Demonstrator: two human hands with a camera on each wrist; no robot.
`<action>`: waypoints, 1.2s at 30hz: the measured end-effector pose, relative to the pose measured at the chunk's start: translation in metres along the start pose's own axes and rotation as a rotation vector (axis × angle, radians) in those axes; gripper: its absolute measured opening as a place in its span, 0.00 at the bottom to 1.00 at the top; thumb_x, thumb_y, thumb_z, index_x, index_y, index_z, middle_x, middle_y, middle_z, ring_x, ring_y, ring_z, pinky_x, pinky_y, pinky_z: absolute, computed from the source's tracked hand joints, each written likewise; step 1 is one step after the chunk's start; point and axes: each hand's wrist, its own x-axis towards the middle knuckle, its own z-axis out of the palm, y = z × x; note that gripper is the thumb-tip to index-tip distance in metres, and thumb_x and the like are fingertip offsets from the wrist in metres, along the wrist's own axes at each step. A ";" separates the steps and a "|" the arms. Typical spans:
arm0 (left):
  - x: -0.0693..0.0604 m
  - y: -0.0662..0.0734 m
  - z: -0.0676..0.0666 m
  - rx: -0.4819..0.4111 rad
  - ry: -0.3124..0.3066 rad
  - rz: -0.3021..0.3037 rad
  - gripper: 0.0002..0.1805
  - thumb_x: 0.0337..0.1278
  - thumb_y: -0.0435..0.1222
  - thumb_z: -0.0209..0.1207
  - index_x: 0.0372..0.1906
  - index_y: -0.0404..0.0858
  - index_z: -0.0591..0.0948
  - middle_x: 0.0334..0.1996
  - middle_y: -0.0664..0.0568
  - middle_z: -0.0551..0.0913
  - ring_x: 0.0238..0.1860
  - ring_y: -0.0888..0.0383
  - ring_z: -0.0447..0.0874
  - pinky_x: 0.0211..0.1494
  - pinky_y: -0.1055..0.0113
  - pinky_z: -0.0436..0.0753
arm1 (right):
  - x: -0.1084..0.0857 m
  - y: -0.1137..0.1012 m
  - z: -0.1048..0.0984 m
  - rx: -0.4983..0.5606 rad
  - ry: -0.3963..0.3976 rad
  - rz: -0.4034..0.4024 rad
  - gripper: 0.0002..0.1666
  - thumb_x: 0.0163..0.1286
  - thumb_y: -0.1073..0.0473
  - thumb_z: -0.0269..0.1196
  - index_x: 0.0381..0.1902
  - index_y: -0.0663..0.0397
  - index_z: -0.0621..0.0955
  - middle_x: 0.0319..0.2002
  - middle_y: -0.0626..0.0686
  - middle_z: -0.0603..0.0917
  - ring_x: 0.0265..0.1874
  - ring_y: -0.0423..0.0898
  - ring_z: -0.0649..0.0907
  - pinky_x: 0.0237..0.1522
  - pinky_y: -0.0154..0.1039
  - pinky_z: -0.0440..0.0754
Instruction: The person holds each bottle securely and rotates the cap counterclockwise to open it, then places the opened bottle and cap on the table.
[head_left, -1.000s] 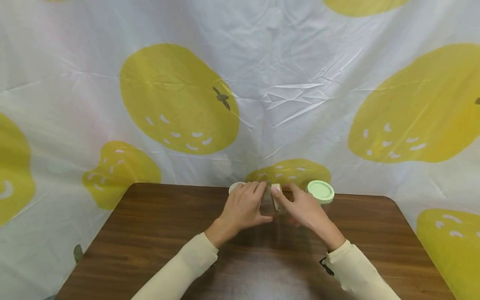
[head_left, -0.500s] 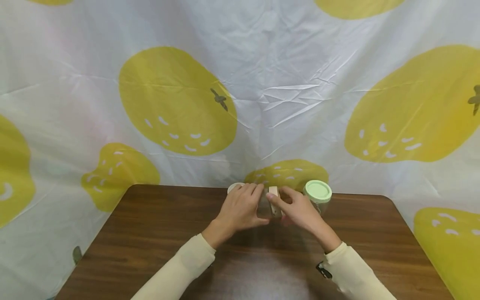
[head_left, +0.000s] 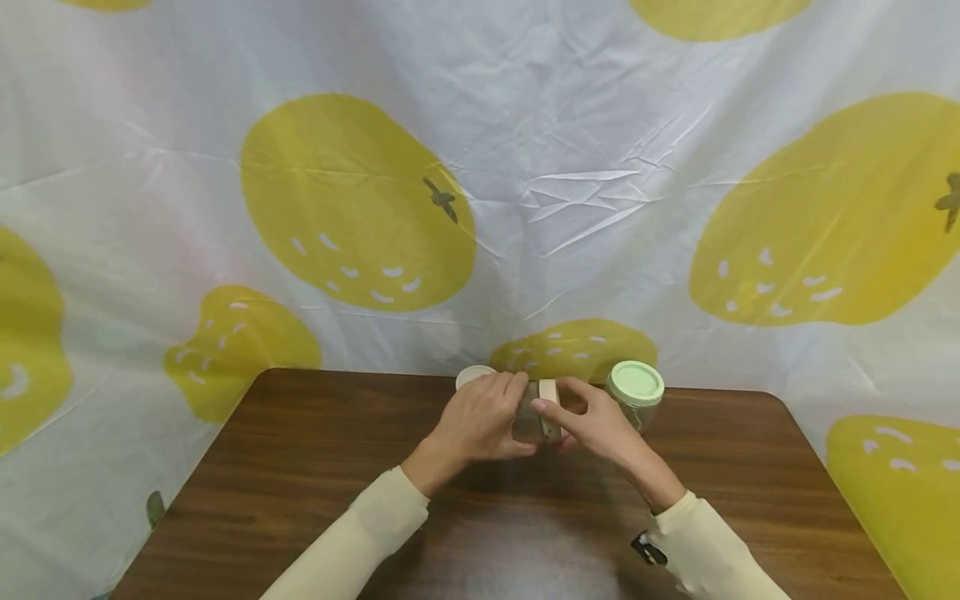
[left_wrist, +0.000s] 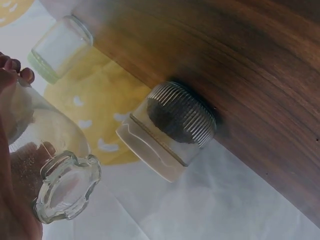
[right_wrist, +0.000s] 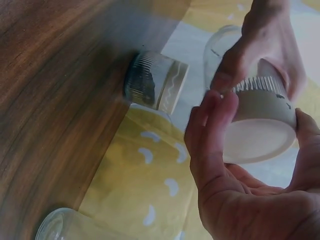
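A clear glass jar (left_wrist: pixel 70 127) with a scalloped base is held on its side above the table. My left hand (head_left: pixel 480 419) grips the jar's body, fingers wrapped over it. On the jar's right end sits a cream lid (right_wrist: pixel 259 139). My right hand (head_left: pixel 602 423) curls thumb and fingers round the rim of that lid, as the right wrist view shows. The two hands nearly meet at the jar. Much of the glass body is hidden behind the left hand in the head view.
A ribbed jar (left_wrist: pixel 175 117) with dark contents and a pale lid stands at the table's back edge, behind the left hand. Behind the right hand stands a jar with a light green lid (head_left: pixel 636 382). A lemon-print cloth (head_left: pixel 570 208) hangs behind the brown table (head_left: pixel 360 483).
Both hands have sunk slightly with the jar between them, and more of its body shows now. The fingers stay round the jar and lid. The head view has shifted a little.
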 end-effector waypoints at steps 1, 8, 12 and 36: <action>0.000 0.000 0.000 -0.007 -0.001 0.001 0.44 0.30 0.67 0.74 0.49 0.39 0.78 0.33 0.56 0.83 0.32 0.60 0.84 0.35 0.67 0.85 | 0.000 0.000 0.000 0.003 -0.005 -0.002 0.31 0.74 0.42 0.68 0.65 0.56 0.78 0.38 0.60 0.92 0.26 0.62 0.91 0.30 0.45 0.90; 0.001 0.003 0.002 -0.042 0.017 0.014 0.41 0.30 0.65 0.75 0.46 0.40 0.78 0.30 0.57 0.81 0.30 0.61 0.83 0.32 0.68 0.84 | -0.002 0.005 -0.001 0.051 -0.025 -0.015 0.32 0.74 0.47 0.69 0.68 0.55 0.75 0.40 0.63 0.91 0.25 0.54 0.91 0.34 0.58 0.90; 0.001 0.004 0.003 -0.049 -0.006 0.004 0.41 0.31 0.67 0.75 0.44 0.41 0.77 0.29 0.57 0.80 0.29 0.61 0.81 0.31 0.67 0.83 | -0.004 0.011 -0.001 0.035 -0.020 -0.042 0.37 0.72 0.48 0.71 0.72 0.56 0.73 0.38 0.64 0.92 0.25 0.58 0.91 0.34 0.59 0.90; 0.000 -0.005 0.002 -0.155 -0.118 -0.057 0.43 0.29 0.67 0.78 0.49 0.43 0.81 0.33 0.58 0.85 0.31 0.62 0.83 0.32 0.66 0.84 | -0.004 0.033 0.003 -0.167 0.035 -0.443 0.52 0.57 0.58 0.81 0.76 0.41 0.70 0.62 0.55 0.86 0.56 0.53 0.89 0.54 0.46 0.90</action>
